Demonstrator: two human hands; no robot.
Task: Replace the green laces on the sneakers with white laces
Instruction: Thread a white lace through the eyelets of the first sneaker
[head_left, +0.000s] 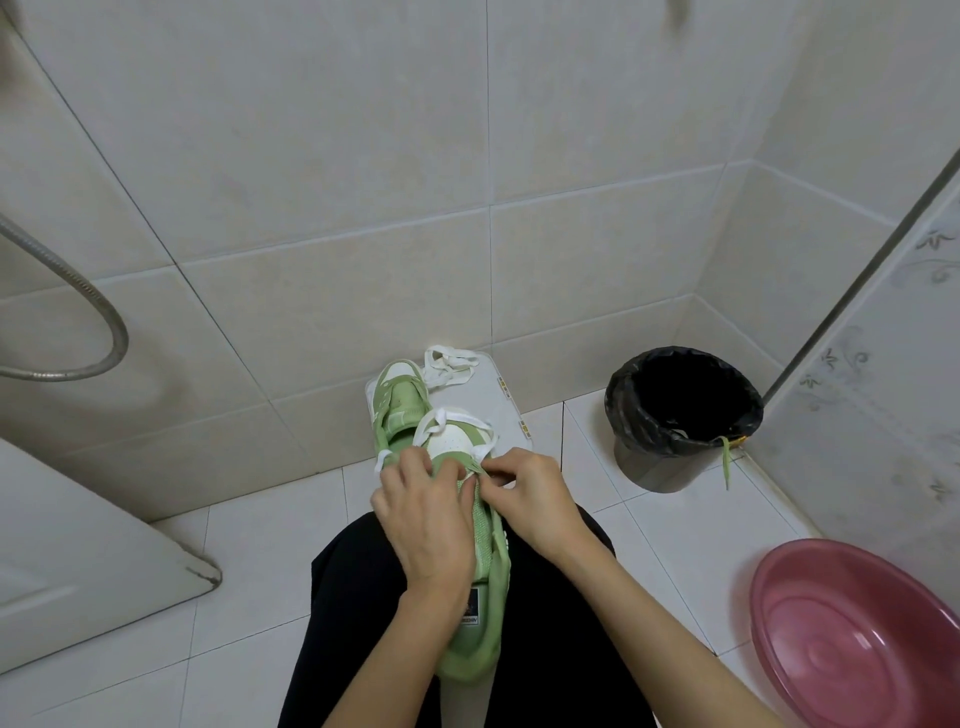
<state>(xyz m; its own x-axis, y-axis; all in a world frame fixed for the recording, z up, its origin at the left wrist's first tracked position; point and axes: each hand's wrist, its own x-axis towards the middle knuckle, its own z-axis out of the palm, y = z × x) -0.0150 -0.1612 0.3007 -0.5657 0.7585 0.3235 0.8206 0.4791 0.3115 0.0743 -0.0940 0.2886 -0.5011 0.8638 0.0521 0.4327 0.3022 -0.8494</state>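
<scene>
- Green knit sneaker with a white toe cap (488, 540) rests on our lap, on black trousers (353, 597), left of the black bag-lined waste bin (639, 462) and nearer to us than it.
- Our left hand (421, 525) lies over the green knit sneaker from the side away from the bin, fingers curled down onto the tongue, gripping the upper.
- Our right hand (535, 499) comes in from the bin side, thumb and forefinger pressed together in a pinch at the eyelet edge.
- We cannot tell whether a lace tip sits in that pinch; the fingers cover the spot.
- Both hands hide the middle eyelets, and the left wrist half covers the insole label.
- A flat white lace (434, 423) loops loosely over the toe cap and runs back under our hands.
- Its long axis runs straight away from us: heel toward our body, toe toward the wall.
- A second green sneaker (400, 402) stands left of the bin on a white plastic stool (498, 405), toe also away, partly hidden behind the first toe.
- A loose white lace (447, 366) lies beside it.
- A green lace (724, 460) hangs over the bin's rim.
- A pink round plastic basin (857, 649), nearer to us than the bin, is cut off by the frame edge.
</scene>
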